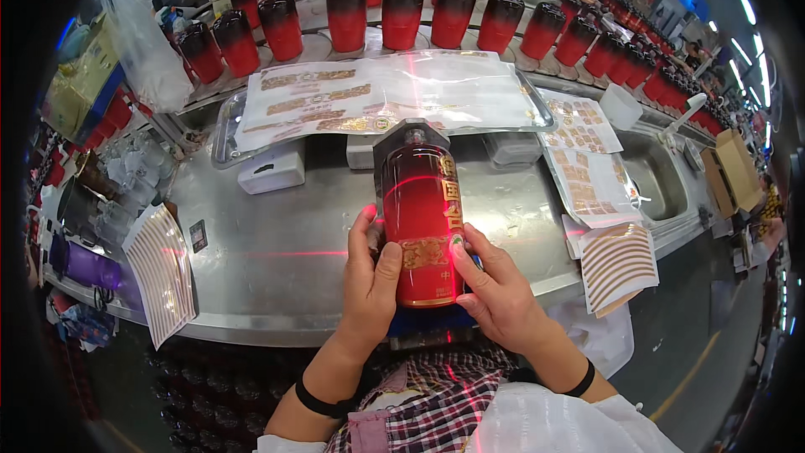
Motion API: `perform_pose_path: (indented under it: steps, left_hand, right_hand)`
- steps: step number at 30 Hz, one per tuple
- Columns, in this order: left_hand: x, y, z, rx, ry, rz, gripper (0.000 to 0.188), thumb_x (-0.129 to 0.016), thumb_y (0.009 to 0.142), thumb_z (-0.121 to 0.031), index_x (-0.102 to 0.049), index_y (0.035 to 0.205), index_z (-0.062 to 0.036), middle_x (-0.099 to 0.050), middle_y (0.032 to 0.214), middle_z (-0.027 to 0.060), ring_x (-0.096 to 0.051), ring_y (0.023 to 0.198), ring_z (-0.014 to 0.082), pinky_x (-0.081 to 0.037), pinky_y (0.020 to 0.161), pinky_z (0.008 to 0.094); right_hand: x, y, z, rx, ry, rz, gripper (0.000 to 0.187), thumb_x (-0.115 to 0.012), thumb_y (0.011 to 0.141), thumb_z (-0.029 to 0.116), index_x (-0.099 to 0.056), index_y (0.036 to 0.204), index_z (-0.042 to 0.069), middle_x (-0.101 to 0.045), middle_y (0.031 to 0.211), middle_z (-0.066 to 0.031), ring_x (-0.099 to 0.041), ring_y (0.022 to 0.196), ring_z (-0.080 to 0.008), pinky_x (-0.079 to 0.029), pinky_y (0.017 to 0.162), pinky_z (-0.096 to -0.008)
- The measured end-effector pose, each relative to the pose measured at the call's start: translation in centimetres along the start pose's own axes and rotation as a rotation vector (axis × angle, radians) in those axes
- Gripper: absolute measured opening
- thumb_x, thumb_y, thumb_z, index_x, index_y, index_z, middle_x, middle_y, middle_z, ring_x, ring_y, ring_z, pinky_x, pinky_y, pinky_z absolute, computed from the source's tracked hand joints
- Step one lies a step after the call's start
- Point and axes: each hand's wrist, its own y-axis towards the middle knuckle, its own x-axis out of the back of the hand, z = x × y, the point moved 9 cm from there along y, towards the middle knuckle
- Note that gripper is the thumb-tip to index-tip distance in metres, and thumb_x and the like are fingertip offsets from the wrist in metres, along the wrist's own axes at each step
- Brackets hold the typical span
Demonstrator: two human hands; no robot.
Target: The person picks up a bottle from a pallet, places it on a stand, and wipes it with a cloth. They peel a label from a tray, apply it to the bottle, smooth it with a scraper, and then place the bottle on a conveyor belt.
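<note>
A glossy bottle (pixel 411 222), black at the neck and fading to red, leans in front of me with its neck away from me. Gold lettering and a gold patterned band decorate its face. Behind its upper part shows a dark angular support (pixel 387 144). My left hand (pixel 369 285) grips the bottle's left side, thumb near the band. On the right side my right hand (pixel 501 289) holds it too, with fingertips pressed on the band's right end. Red laser lines cross the bottle and both hands' fingers. The bottle's underside is hidden.
Beyond the bottle, a metal tray (pixel 225 141) carries decal sheets (pixel 335 101). Similar bottles (pixel 346 17) line a curved conveyor behind it. Striped strips (pixel 159 264) lie left; more decal sheets (pixel 587 180) and a sink (pixel 658 172) are right. Two people work at the back.
</note>
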Motion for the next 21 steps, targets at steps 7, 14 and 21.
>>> perform_pose_path:
  steps: [7, 14, 21]
  left_hand:
    - [-0.2, 0.0, 0.1, 0.008, 0.03, 0.016, 0.055, -0.04, 0.105, -0.026, -0.02, 0.149, 0.0011, -0.041, 0.14, 0.0188, -0.043, 0.127, 0.0205, -0.035, 0.107, 0.0329]
    - [-2.6, -3.7, -6.7, -0.491, 0.841, -0.033, 0.067, -0.049, 0.099, -0.04, -0.035, 0.144, 0.0074, -0.045, 0.144, 0.0219, -0.033, 0.136, 0.0422, -0.006, 0.116, 0.0572]
    - [-1.6, -4.7, -3.6, -0.391, 0.926, -0.066, 0.077, -0.046, 0.098, -0.05, -0.031, 0.146, 0.0088, -0.043, 0.147, 0.0212, -0.029, 0.14, 0.0431, -0.009, 0.114, 0.0599]
  right_hand:
    - [0.1, 0.0, 0.0, -0.006, 0.013, -0.001, 0.051, -0.064, 0.091, 0.018, -0.051, 0.136, -0.001, -0.039, 0.143, -0.0332, -0.05, 0.123, -0.0451, -0.041, 0.104, -0.0467]
    - [-0.1, 0.0, -0.1, -0.032, -0.013, 0.019, 0.053, -0.066, 0.089, 0.014, -0.05, 0.137, 0.0, -0.039, 0.143, -0.032, -0.049, 0.124, -0.0443, -0.041, 0.104, -0.0461]
    - [-0.2, -0.2, 0.0, -0.041, 0.008, 0.014, 0.053, -0.066, 0.089, 0.014, -0.05, 0.138, 0.0, -0.038, 0.145, -0.0306, -0.049, 0.125, -0.0434, -0.041, 0.105, -0.0453]
